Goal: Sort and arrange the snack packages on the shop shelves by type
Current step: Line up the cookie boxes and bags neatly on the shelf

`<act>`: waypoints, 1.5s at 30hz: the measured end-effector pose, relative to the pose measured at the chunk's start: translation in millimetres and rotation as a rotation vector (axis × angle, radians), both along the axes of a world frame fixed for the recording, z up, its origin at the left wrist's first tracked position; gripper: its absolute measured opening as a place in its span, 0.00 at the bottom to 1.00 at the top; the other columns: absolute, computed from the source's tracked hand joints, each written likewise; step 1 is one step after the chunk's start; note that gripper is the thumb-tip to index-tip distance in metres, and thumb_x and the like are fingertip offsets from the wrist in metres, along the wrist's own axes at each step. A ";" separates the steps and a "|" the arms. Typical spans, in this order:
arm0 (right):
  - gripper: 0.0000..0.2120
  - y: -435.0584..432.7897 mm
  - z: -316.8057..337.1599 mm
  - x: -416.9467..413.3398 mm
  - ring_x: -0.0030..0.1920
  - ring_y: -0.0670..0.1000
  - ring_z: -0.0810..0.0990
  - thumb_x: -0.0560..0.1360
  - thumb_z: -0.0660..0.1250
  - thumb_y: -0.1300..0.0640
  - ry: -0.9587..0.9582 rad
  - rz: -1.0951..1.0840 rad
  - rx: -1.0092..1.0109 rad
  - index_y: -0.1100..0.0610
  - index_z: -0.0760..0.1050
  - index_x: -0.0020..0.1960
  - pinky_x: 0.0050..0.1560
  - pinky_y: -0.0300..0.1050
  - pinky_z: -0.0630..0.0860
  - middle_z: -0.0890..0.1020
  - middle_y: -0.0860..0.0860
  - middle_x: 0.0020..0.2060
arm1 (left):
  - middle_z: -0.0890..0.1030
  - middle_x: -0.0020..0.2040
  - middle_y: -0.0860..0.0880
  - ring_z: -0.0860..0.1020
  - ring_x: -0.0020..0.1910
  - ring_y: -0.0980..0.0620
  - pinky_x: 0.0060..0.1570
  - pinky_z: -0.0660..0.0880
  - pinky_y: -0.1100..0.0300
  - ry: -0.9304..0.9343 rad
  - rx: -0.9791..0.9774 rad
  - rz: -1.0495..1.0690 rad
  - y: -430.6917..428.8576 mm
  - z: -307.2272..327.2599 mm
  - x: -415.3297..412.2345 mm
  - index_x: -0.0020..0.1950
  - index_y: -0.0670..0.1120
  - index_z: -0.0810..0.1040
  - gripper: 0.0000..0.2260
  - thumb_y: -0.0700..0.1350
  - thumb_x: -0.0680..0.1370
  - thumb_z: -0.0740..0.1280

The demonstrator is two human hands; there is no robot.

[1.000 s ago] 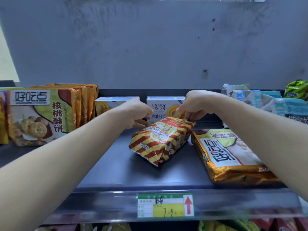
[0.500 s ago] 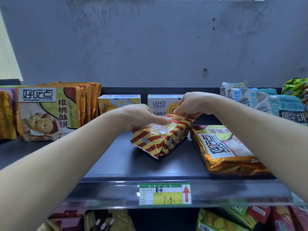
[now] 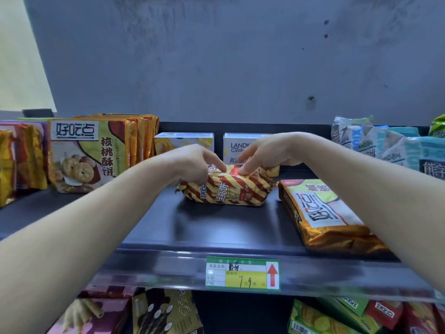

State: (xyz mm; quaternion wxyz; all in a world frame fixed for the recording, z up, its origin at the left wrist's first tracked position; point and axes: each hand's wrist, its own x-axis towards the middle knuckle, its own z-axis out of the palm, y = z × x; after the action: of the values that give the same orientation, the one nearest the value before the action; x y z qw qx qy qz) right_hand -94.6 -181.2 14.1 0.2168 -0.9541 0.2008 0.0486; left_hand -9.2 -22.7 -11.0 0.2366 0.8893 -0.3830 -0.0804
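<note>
A red-and-gold striped snack pack (image 3: 231, 191) lies crosswise in the middle of the dark shelf (image 3: 216, 227). My left hand (image 3: 192, 165) grips its left end, with fingers on its top. My right hand (image 3: 265, 153) pinches its upper right edge. To the right, a gold-and-green biscuit pack (image 3: 322, 213) lies flat. At the left, a row of the same gold-and-green biscuit packs (image 3: 89, 155) stands upright. Two white cookie boxes (image 3: 185, 143) stand at the back, partly hidden by my hands.
Pale blue and white bags (image 3: 385, 145) fill the shelf's right end, and red-gold packs (image 3: 21, 160) its left end. A green price tag (image 3: 243, 273) hangs on the front rail. More snack packs (image 3: 166, 312) sit on the shelf below. A grey wall rises behind.
Both hands have closed on the striped pack and turned it from pointing toward me to lying crosswise, slightly further back on the shelf.
</note>
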 end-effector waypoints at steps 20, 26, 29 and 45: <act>0.09 23.2 -12.6 1.7 0.46 0.52 0.83 0.73 0.71 0.62 -0.370 0.085 0.515 0.58 0.72 0.50 0.38 0.45 0.82 0.81 0.54 0.47 | 0.82 0.53 0.45 0.82 0.48 0.46 0.43 0.81 0.50 0.538 -0.954 0.334 24.7 -25.9 -35.7 0.64 0.44 0.73 0.17 0.34 0.77 0.65; 0.11 30.2 -6.8 -17.6 0.47 0.52 0.81 0.72 0.72 0.62 -0.567 0.070 0.465 0.57 0.71 0.49 0.46 0.49 0.82 0.79 0.52 0.46 | 0.81 0.48 0.49 0.82 0.46 0.50 0.42 0.81 0.55 0.459 -1.135 0.255 21.7 -18.1 -47.2 0.69 0.45 0.70 0.24 0.31 0.75 0.66; 0.15 33.7 1.7 -30.0 0.49 0.54 0.81 0.71 0.72 0.62 -0.662 0.034 0.442 0.60 0.70 0.54 0.49 0.52 0.81 0.79 0.55 0.50 | 0.82 0.42 0.54 0.82 0.41 0.54 0.33 0.79 0.62 0.408 -1.202 0.164 18.1 -7.0 -53.1 0.59 0.51 0.77 0.19 0.31 0.74 0.66; 0.11 -13.2 38.4 -206.5 0.42 0.50 0.80 0.72 0.70 0.63 -1.197 -0.384 0.166 0.53 0.69 0.44 0.43 0.48 0.82 0.77 0.51 0.41 | 0.81 0.55 0.46 0.83 0.49 0.52 0.40 0.81 0.58 0.700 -1.298 -0.512 -78.2 47.3 -182.2 0.58 0.47 0.76 0.14 0.33 0.75 0.66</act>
State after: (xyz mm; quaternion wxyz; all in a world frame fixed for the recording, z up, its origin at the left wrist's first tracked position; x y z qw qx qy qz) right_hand -301.1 -194.3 52.5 0.3697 -0.7431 0.2081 -0.5176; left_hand -191.3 -100.9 36.3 0.7907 0.3797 -0.4498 -0.1684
